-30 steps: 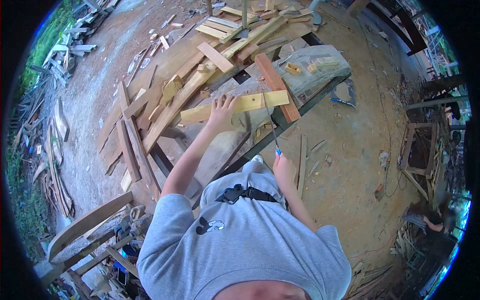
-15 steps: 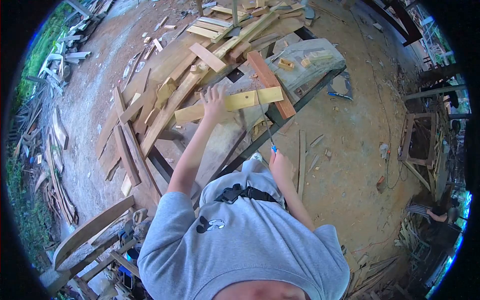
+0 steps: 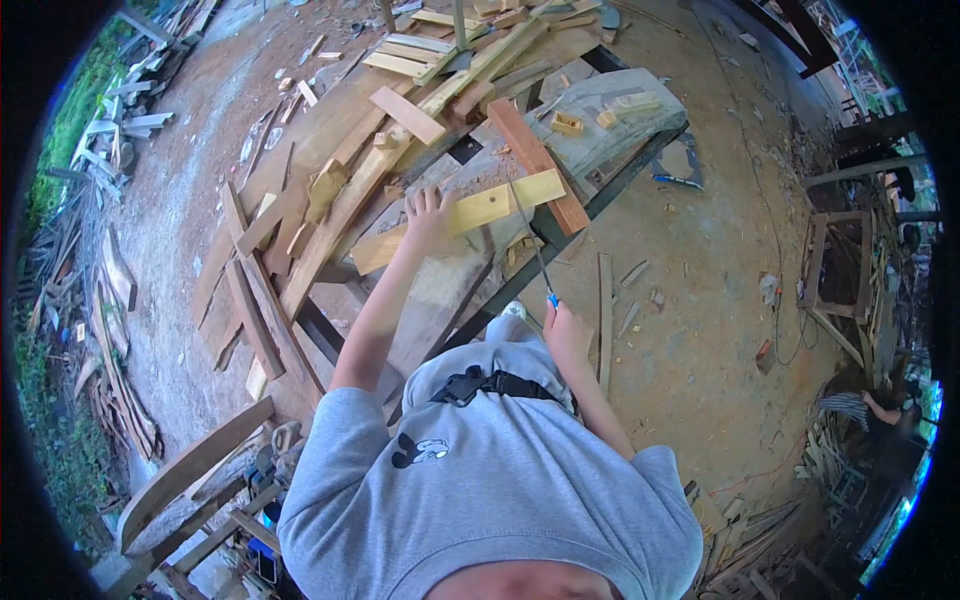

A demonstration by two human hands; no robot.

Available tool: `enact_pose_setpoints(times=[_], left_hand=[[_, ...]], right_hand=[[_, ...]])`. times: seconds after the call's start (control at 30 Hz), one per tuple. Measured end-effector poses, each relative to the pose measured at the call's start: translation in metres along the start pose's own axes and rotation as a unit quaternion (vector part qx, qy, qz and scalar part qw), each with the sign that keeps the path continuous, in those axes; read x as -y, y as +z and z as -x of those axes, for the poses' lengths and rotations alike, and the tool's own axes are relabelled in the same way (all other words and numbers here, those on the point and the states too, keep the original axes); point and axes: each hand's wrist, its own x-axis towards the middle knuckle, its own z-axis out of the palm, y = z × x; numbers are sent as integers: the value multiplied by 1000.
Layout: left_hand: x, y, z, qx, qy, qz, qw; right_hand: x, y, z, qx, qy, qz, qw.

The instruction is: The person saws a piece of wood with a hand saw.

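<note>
One yellow board (image 3: pixel 478 208) swung its left end nearer, likely loosely held; left hand (image 3: pixel 428 220) open, fingers spread on it; right hand (image 3: pixel 567 335) gripping saw (image 3: pixel 542 262).

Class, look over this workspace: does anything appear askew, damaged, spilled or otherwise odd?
Nothing looks clearly damaged. One oddity: a dark spot, perhaps a knot, marks the otherwise pale yellow board between the left hand and the saw. Loose wood strips litter the ground, looking untidy.
</note>
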Motion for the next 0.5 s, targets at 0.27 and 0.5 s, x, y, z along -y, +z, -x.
enact_pose_setpoints(times=[0.27,0.5], left_hand=[[-19,19,-30,-132,61,-17,989],[-46,4,-48,-61,56,23,996]], right_hand=[[-1,1,0,-17,-7,7,1000],[-1,-4,-1,4,7,-14,1000]])
